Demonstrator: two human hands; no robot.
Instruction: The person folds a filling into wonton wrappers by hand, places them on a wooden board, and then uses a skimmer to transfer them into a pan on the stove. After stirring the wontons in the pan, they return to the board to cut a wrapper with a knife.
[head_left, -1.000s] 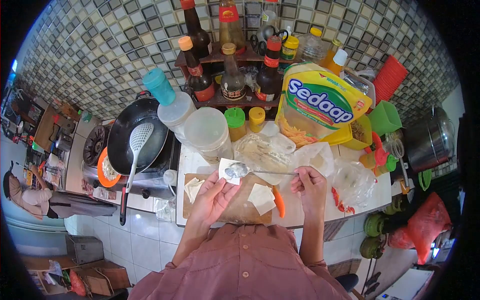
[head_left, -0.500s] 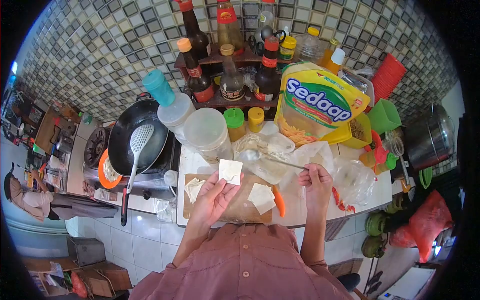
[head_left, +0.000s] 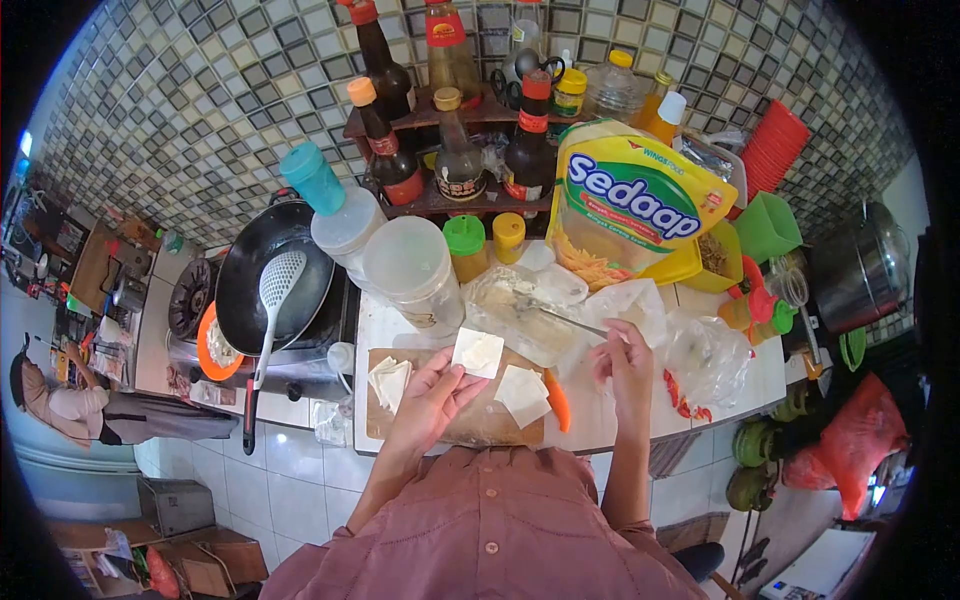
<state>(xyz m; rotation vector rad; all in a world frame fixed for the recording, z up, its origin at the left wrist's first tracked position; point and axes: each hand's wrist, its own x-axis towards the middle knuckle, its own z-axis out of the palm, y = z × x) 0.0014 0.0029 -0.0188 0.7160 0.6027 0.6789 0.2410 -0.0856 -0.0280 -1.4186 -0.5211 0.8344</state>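
Could crease or tear the thin white sheet [head_left: 466, 368] by pinching too hard at the corner, or send the pale smear [head_left: 483, 352] toward an edge by tilting too far. Could also drop the sheet smear-down onto the cutting board [head_left: 480, 432] below, through slackening the thumb. Might knock the handle of the spoon [head_left: 568, 319] by a careless sweep of the fingers, levering the far end out of the plastic bag [head_left: 500, 303] and dabbing white residue over the table [head_left: 735, 405]. Gripped by one corner in the left hand [head_left: 425, 400], partly closed, with the thumb over the near corner and the other fingers loosely spread underneath: the sheet, smear side up. Held above the board, between a fan of loose squares [head_left: 389, 382] at the left and a small pile of squares [head_left: 523, 398] at the right, close to the carrot [head_left: 557, 402]. In the right hand [head_left: 629, 372], half open with fingers bent, no firm hold to be seen; just beside the spoon's handle end, impossible to tell whether touching.
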